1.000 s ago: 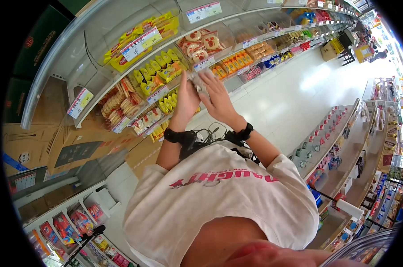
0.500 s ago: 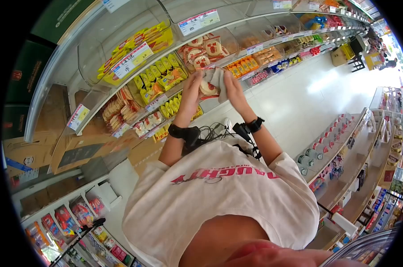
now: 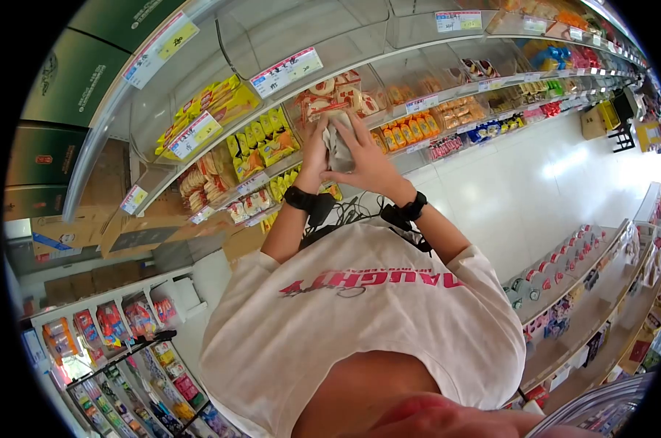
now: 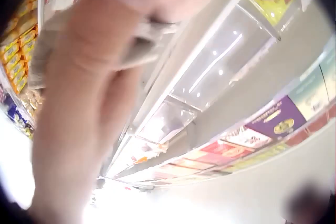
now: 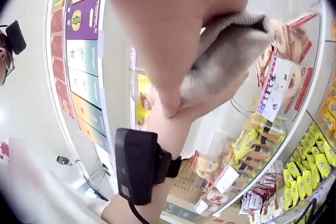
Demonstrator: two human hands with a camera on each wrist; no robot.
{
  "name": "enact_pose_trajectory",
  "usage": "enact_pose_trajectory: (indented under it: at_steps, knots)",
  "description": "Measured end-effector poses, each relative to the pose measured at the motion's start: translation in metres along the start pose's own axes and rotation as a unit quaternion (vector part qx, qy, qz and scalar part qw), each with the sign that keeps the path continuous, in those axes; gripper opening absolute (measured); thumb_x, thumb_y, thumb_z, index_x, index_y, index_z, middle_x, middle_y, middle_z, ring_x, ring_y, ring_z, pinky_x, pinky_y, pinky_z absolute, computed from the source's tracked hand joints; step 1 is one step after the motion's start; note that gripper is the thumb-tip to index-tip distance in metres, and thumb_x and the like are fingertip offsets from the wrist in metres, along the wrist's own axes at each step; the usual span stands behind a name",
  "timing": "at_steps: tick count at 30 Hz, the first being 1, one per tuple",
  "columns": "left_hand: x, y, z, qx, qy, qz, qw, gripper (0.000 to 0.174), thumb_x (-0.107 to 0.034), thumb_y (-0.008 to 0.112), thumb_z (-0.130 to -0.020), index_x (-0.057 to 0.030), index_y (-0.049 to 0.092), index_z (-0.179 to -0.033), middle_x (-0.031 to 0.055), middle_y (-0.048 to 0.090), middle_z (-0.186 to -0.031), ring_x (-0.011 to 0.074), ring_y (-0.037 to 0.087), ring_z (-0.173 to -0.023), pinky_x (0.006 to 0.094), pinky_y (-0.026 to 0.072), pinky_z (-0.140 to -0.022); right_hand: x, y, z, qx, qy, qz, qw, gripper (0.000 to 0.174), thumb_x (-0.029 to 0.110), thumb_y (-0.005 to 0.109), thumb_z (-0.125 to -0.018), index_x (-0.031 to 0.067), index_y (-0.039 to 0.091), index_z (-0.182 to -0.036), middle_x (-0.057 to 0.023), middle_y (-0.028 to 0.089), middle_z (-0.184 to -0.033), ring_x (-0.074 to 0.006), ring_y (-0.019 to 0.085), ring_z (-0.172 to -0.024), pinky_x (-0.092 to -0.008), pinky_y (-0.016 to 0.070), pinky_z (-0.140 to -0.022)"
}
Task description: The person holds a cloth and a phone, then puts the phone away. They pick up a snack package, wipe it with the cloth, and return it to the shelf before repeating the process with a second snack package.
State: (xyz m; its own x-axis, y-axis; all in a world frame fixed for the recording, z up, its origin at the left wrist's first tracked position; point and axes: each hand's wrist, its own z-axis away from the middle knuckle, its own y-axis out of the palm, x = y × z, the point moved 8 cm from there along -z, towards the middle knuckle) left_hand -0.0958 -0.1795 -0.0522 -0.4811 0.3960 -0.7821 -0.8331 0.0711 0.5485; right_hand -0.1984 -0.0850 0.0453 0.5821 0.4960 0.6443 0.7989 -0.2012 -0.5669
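Note:
A grey cloth (image 3: 339,146) is bunched between my two hands at chest height, in front of the snack shelf. My right hand (image 3: 374,166) grips it, the fingers bent over its upper side and the thumb stretched toward the other hand. On the far side of the cloth my left hand (image 3: 314,155) holds a clear packet of round crackers, mostly hidden under the cloth. In the right wrist view the cloth (image 5: 226,58) fills the right hand's grasp, with the left hand (image 5: 184,121) behind it. The left wrist view shows fingers (image 4: 79,92) large and blurred.
Clear bins on the shelf hold yellow packs (image 3: 210,113), red-and-white cracker packets (image 3: 323,91) and orange packs (image 3: 418,130). Price tags (image 3: 287,71) line the shelf edges. Green boxes (image 3: 82,80) stand at the left. Black cables (image 3: 356,212) hang between the wrists. Another shelf (image 3: 593,285) stands to the right.
The cracker packet showed between the hands half a second ago; now the cloth covers most of it. The right hand has come over the cloth, and the view has shifted left along the shelf.

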Motion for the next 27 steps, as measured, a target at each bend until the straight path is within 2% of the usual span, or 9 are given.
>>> enact_pose_trajectory:
  at_steps: [3, 6, 7, 10, 14, 17, 20, 24, 27]
  knots:
    - [-0.009, 0.018, 0.011, -0.016, -0.054, 0.059, 0.997, 0.038, -0.037, 0.063, -0.099, -0.0041, 0.061, -0.117, 0.0048, 0.067, -0.107, 0.0166, 0.067, -0.094, 0.0318, 0.0542, -0.079, -0.036, 0.001, -0.001, 0.034, 0.04, -0.11, 0.993, 0.085, 0.028, 0.077, -0.083, 0.0044, 0.033, -0.151, -0.0291, 0.035, -0.151, -0.0439, 0.035, -0.141, -0.0449, 0.0345, -0.113]
    - [-0.002, 0.0, 0.003, -0.027, -0.04, -0.053, 0.997, 0.036, -0.036, 0.063, -0.099, -0.0044, 0.061, -0.117, 0.0042, 0.067, -0.107, 0.017, 0.067, -0.098, 0.0325, 0.0549, -0.083, -0.056, -0.007, -0.004, 0.047, 0.007, -0.136, 0.99, 0.065, 0.019, 0.07, -0.09, 0.0014, 0.042, -0.146, -0.0289, 0.047, -0.142, -0.0436, 0.045, -0.134, -0.0415, 0.0386, -0.109]
    - [-0.011, 0.012, 0.013, -0.037, -0.012, -0.074, 0.997, 0.04, -0.034, 0.065, -0.098, -0.0021, 0.06, -0.122, 0.005, 0.067, -0.11, 0.016, 0.066, -0.102, 0.0316, 0.0544, -0.085, -0.072, -0.006, 0.0, 0.002, 0.051, -0.185, 0.981, 0.047, 0.016, 0.062, -0.096, 0.0017, 0.051, -0.139, -0.0247, 0.059, -0.131, -0.0365, 0.056, -0.126, -0.0382, 0.0424, -0.105]
    - [-0.011, 0.009, 0.0, 0.024, 0.043, -0.114, 0.992, 0.046, -0.031, 0.068, -0.096, 0.0017, 0.058, -0.127, 0.0076, 0.067, -0.113, 0.0139, 0.066, -0.101, 0.0289, 0.0541, -0.083, -0.152, 0.003, 0.013, -0.036, 0.231, -0.27, 0.934, 0.036, 0.02, 0.058, -0.1, 0.0035, 0.057, -0.132, -0.0173, 0.064, -0.124, -0.0271, 0.062, -0.116, -0.0352, 0.0457, -0.099]
    - [-0.023, 0.021, 0.009, 0.065, 0.068, -0.27, 0.958, 0.056, -0.025, 0.072, -0.094, 0.004, 0.049, -0.136, 0.0114, 0.066, -0.115, 0.0126, 0.066, -0.098, 0.0269, 0.0541, -0.082, -0.195, 0.015, 0.019, -0.086, 0.369, -0.552, 0.743, 0.036, 0.03, 0.055, -0.102, 0.0018, 0.06, -0.124, -0.0077, 0.064, -0.121, -0.0178, 0.062, -0.108, -0.0313, 0.0477, -0.093]
    - [-0.002, 0.025, 0.007, 0.125, -0.002, -0.346, 0.93, 0.067, -0.02, 0.076, -0.09, 0.0023, 0.041, -0.143, 0.0108, 0.068, -0.113, 0.0136, 0.066, -0.098, 0.0262, 0.0534, -0.083, -0.117, 0.009, 0.011, 0.022, 0.419, -0.698, 0.58, 0.043, 0.037, 0.058, -0.1, 0.0009, 0.063, -0.123, -0.0048, 0.065, -0.116, -0.0121, 0.059, -0.104, -0.0285, 0.0471, -0.089]
    - [0.002, 0.027, 0.012, 0.179, -0.035, -0.38, 0.907, 0.063, -0.018, 0.076, -0.088, 0.0006, 0.046, -0.14, 0.0088, 0.068, -0.112, 0.0139, 0.065, -0.099, 0.0268, 0.0528, -0.084, -0.112, 0.01, 0.007, 0.174, 0.302, -0.465, 0.814, 0.046, 0.037, 0.061, -0.098, 0.0005, 0.061, -0.126, -0.0053, 0.065, -0.115, -0.0106, 0.058, -0.104, -0.028, 0.0475, -0.089]
    - [0.005, 0.027, 0.014, 0.194, -0.027, -0.506, 0.84, 0.062, -0.024, 0.08, -0.084, -0.0024, 0.054, -0.137, 0.0063, 0.068, -0.113, 0.0135, 0.065, -0.1, 0.0284, 0.0524, -0.086, -0.119, 0.017, 0.004, 0.16, 0.175, -0.351, 0.906, 0.04, 0.025, 0.067, -0.094, 0.0017, 0.06, -0.126, -0.009, 0.067, -0.107, -0.0133, 0.062, -0.093, -0.0289, 0.0506, -0.08]
    - [0.006, 0.033, 0.012, 0.172, -0.049, -0.458, 0.871, 0.064, -0.027, 0.08, -0.084, -0.0012, 0.054, -0.137, 0.0059, 0.068, -0.115, 0.0133, 0.064, -0.1, 0.0279, 0.0527, -0.085, -0.131, 0.01, 0.005, 0.073, 0.207, -0.347, 0.912, 0.034, 0.021, 0.066, -0.094, 0.0006, 0.063, -0.121, -0.0095, 0.069, -0.097, -0.0139, 0.063, -0.082, -0.0312, 0.0514, -0.073]
